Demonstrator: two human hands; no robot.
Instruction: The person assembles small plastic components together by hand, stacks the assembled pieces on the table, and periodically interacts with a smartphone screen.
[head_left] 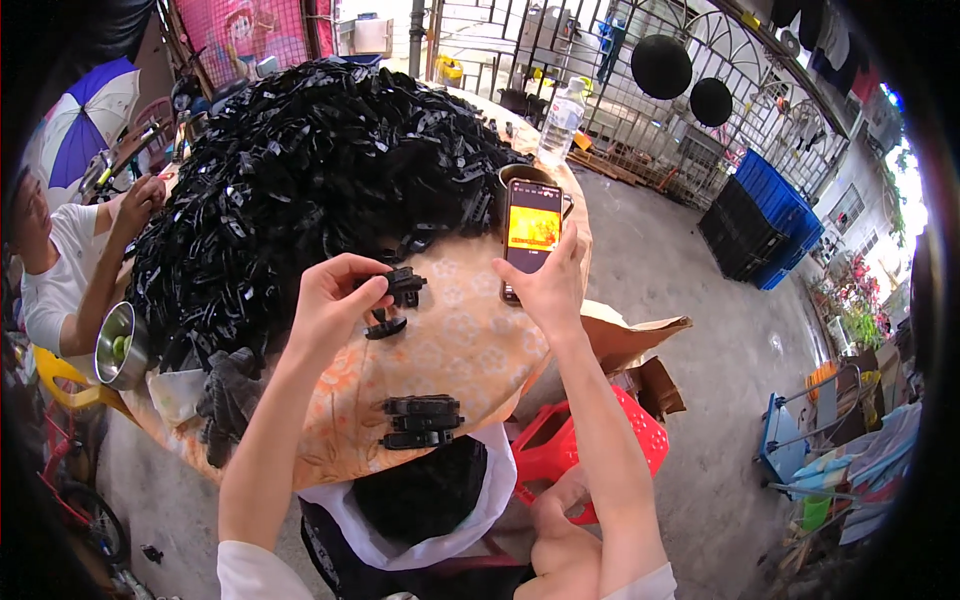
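My left hand (342, 298) pinches a small black plastic part (408, 284) between thumb and fingers above the table. Just under it, another black piece (386, 326) shows; I cannot tell whether it touches the hand. My right hand (551, 282) grips an upright phone (533, 222) with a bright yellow-orange screen, the thumb at its left side and the fingers at its right. Behind the phone stands a metal cup (522, 174). A stack of black plastic parts (422, 420) sits near the table's front edge. A huge heap of similar black pieces (330, 150) covers the far side.
The round table has a patterned orange cloth (470, 300). A water bottle (562, 122) stands at the far right. A white-lined container (495, 500) and a red stool (640, 430) are below the edge. A grey glove (232, 395) lies left; a co-worker (65, 270) sits there.
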